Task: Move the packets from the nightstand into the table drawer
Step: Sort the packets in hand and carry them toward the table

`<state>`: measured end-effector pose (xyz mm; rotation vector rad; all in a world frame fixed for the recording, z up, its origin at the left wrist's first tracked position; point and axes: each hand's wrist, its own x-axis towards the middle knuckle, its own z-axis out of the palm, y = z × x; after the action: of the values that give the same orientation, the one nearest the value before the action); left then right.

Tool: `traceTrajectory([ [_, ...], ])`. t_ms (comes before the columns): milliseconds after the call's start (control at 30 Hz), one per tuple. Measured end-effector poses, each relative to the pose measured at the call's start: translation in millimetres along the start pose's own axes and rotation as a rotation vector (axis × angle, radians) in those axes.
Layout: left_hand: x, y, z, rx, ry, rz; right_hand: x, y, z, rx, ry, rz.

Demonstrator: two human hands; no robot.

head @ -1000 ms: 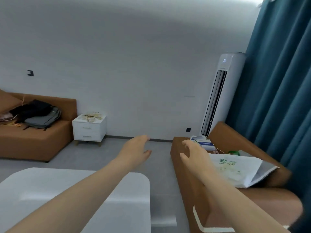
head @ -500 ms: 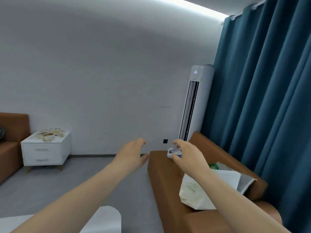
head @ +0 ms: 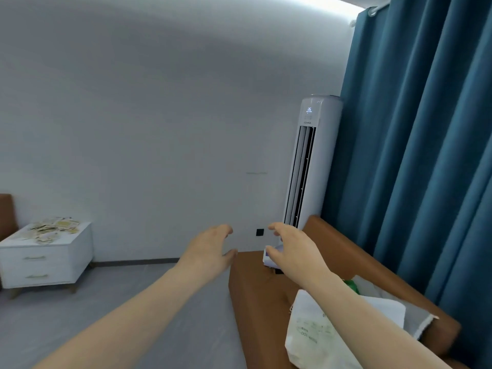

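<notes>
The view has turned right: the nightstand [head: 45,255] with its packets [head: 54,230] now sits far left; the white table has left the frame.

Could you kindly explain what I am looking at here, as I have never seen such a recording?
There is no machine here: a person wears one wide-angle camera on the head, so the picture looks forward over their own outstretched arms. The left hand and right hand are both open in the air and hold nothing. On the left a white nightstand carries a heap of packets, the things to be moved. On the right is a brown sofa with a white bag; behind stand an air conditioner and a blue curtain. The table drawer is not in view.
</notes>
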<state>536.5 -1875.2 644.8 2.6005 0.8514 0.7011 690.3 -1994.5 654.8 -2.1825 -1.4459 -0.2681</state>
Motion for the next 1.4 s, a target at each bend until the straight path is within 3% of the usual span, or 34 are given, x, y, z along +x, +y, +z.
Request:
traceTrajectory([
  [467, 199.0, -35.0, 59.7, 0.053, 0.043, -0.134, 209.2, 95.9, 56.9, 0.046, -0.086, -0.124],
  [1033, 419.1, -235.3, 38.7, 0.145, 0.142, -0.201, 487.8, 54.1, 200.6, 0.094, -0.081, -0.202],
  [1400, 549.4, -361.8, 43.2, 0.236, 0.187, -0.323, 663.0, 39.8, 306.1, 0.139, -0.132, -0.345],
])
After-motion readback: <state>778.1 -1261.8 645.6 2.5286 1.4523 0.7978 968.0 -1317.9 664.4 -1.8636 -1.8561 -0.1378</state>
